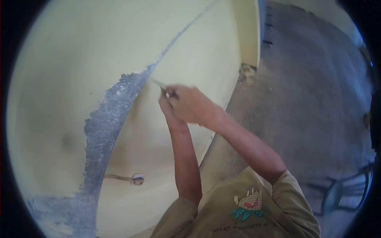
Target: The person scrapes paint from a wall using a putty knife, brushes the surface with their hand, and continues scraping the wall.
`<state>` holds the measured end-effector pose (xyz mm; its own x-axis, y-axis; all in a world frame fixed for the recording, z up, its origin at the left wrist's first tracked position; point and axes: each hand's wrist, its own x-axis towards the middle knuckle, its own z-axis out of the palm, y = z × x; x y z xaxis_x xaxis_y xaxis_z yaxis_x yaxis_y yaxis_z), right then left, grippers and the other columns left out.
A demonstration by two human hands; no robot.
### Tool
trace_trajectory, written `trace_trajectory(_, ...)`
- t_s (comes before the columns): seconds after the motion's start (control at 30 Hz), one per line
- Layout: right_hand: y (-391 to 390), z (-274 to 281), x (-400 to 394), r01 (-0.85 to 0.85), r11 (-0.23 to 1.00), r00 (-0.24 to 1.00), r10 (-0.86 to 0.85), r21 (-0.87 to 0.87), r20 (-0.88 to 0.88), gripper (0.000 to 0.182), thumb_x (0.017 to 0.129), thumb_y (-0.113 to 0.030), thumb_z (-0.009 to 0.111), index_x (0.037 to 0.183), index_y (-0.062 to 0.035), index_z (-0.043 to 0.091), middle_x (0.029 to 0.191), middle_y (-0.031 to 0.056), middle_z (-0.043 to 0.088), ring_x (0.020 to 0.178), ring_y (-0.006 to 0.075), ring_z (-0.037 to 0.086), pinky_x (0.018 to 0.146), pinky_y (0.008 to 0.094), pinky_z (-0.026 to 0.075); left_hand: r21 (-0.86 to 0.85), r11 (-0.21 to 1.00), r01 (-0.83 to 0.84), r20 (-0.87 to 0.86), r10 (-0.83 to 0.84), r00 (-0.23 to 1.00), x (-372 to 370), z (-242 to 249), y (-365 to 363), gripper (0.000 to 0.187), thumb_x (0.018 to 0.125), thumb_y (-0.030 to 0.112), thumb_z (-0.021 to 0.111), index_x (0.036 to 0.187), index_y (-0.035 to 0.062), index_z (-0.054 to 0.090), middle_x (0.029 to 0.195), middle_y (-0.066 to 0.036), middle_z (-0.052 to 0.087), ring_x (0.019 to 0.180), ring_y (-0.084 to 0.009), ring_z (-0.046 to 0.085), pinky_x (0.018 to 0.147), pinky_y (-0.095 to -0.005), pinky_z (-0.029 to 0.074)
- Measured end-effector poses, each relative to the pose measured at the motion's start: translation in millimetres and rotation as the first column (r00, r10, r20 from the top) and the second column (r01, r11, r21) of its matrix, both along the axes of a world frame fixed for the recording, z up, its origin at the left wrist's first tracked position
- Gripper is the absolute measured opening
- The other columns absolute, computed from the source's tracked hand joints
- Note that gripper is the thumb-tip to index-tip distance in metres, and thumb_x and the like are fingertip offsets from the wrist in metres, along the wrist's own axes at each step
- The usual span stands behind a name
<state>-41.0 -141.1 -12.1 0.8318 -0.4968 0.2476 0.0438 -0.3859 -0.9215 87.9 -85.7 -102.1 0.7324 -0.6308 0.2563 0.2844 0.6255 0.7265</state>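
Observation:
My right hand (194, 104) is closed, with its fingers wrapped round a thin-bladed tool (158, 83). The tool's narrow pale tip points up and left toward the wall; its exact kind is too small and blurred to tell. Just behind and below is my left hand (166, 104), close to or touching the right one, its fingers mostly hidden. Both hands are in front of the cream wall (190, 51). A rough grey patch (109, 115) with ragged edges runs down the wall left of the hands, and a thin grey line (178, 37) rises from its top.
An electrical box (137, 179) with loose wires sits low on the wall. To the right spreads a grey floor (301, 91). A dark-framed chair (343, 194) stands at lower right, and crumbled debris (248, 73) lies by the wall's corner.

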Motion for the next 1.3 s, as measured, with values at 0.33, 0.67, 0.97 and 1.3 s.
trace_trajectory(0.33, -185.3, -241.8, -193.9, -0.021, 0.994, 0.617, 0.099, 0.110, -0.780, 0.048, 0.080, -0.039, 0.070, 0.072, 0.0074, 0.062, 0.055, 0.0156, 0.057, 0.047, 0.0222, 0.059, 0.048, 0.0366, 0.046, 0.184, 0.102, -0.978, 0.885, 0.415, 0.210, -77.9, -21.8, 27.6, 0.066, 0.092, 0.033, 0.061, 0.139, -0.0042, 0.035, 0.144, -0.026, 0.035, 0.136, -0.0409, 0.031, 0.113, -0.0494, 0.024)
trace_trajectory(0.67, -310.1, -356.5, -402.3, 0.341, 0.919, 0.314, -0.308, -0.196, -0.898, 0.050, 0.076, -0.038, 0.066, 0.083, 0.0113, 0.066, 0.074, 0.0317, 0.063, 0.077, 0.0418, 0.069, 0.067, 0.0459, 0.052, -0.365, -0.531, -0.765, 0.892, 0.037, -0.451, 49.4, 33.0, -113.2, 0.100, 0.089, 0.055, 0.055, 0.149, -0.0061, 0.004, 0.151, -0.038, -0.007, 0.141, -0.0553, -0.005, 0.111, -0.0660, 0.003)
trace_trajectory(0.97, -310.7, -412.1, -450.0, 0.465, 0.882, 0.390, -0.288, -0.083, -0.874, 0.043, 0.075, -0.033, 0.070, 0.074, 0.0096, 0.067, 0.059, 0.0217, 0.063, 0.058, 0.0298, 0.068, 0.054, 0.0422, 0.051, 0.860, 0.311, -0.404, 0.499, -0.676, 0.543, -71.0, -69.5, -244.7, 0.025, 0.078, 0.023, 0.067, 0.088, 0.0001, 0.072, 0.076, -0.014, 0.071, 0.075, -0.0191, 0.069, 0.075, -0.0307, 0.053)
trace_trajectory(1.3, -316.0, -400.0, -462.6, 0.617, 0.771, 0.318, -0.064, 0.155, -0.946, 0.024, 0.070, -0.012, 0.069, 0.079, 0.0097, 0.066, 0.070, 0.0191, 0.069, 0.064, 0.0257, 0.071, 0.056, 0.0387, 0.055, 0.992, -0.112, -0.055, 0.029, -0.217, 0.976, -221.2, -452.9, 20.5, 0.028, 0.088, 0.028, 0.057, 0.102, 0.0054, 0.067, 0.101, -0.015, 0.067, 0.085, -0.0255, 0.065, 0.076, -0.0419, 0.051)
